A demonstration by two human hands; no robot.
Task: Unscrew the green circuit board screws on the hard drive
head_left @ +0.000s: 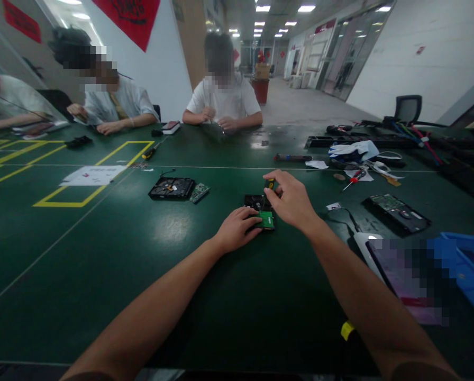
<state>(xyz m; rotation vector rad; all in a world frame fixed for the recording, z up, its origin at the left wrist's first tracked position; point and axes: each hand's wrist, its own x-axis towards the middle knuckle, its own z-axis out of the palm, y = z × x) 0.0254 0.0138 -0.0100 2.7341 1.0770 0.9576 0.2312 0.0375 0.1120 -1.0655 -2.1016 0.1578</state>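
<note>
A small black hard drive with a green circuit board lies on the green table in front of me. My left hand rests on it from the left, fingers lying over the board's left part. Above the drive, my right hand has its thumb and fingers closed round the yellow and black handle of a screwdriver, held upright with its shaft pointing down at the drive. The screwdriver's tip is too small to make out. To the left are a larger black drive and a loose circuit board.
On the right lie another drive, a red screwdriver, gloves, a tablet-like device and a blue bin. Paper lies at the left. Several people sit across the green table.
</note>
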